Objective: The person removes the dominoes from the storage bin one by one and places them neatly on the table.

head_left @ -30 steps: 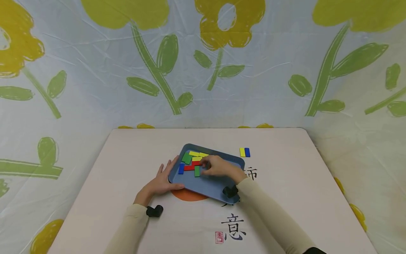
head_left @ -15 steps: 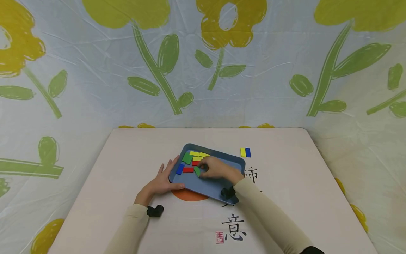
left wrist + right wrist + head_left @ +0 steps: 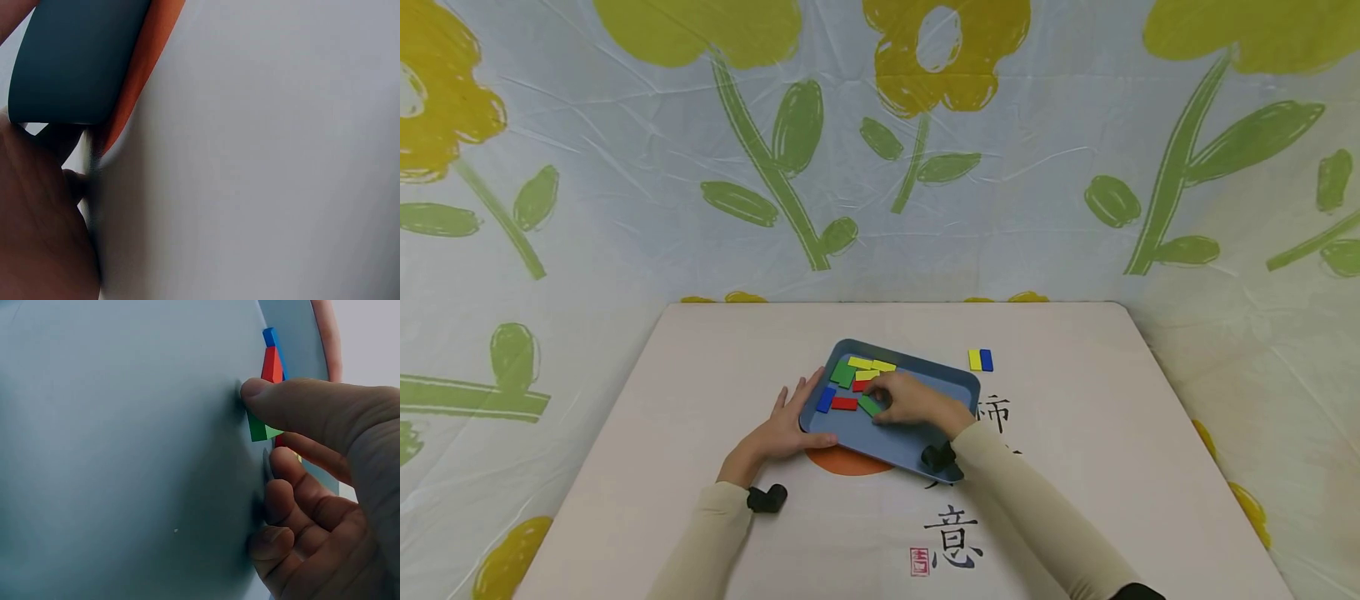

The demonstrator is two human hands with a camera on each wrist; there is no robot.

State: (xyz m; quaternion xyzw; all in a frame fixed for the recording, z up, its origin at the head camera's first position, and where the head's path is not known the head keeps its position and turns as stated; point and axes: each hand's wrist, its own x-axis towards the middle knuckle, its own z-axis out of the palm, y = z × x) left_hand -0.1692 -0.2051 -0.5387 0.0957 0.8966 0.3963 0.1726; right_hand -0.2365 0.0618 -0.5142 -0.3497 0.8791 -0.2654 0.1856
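Observation:
A blue-grey tray (image 3: 910, 446) lies at an angle on the table, with several flat coloured tiles in its left half. My right hand (image 3: 913, 398) is inside the tray, pinching a small green tile (image 3: 869, 405) between thumb and finger. In the right wrist view the thumb lies over that green tile (image 3: 257, 427), and the other fingers curl below it. Close to its left are a red tile (image 3: 844, 404) and a slanted blue tile (image 3: 826, 400). My left hand (image 3: 782, 429) rests at the tray's left end, fingers spread and thumb straight along the near rim.
Behind the right hand sit yellow tiles (image 3: 861, 363), a red tile (image 3: 861, 386) and green tiles (image 3: 843, 374). A yellow tile (image 3: 974, 360) and a blue tile (image 3: 987, 360) lie side by side on the table (image 3: 1075, 400), beyond the tray's right end.
The green tile has turned from upright to slanted under my right hand. The blue tile has tilted and the near red tile has shifted slightly towards me. My left hand stays put.

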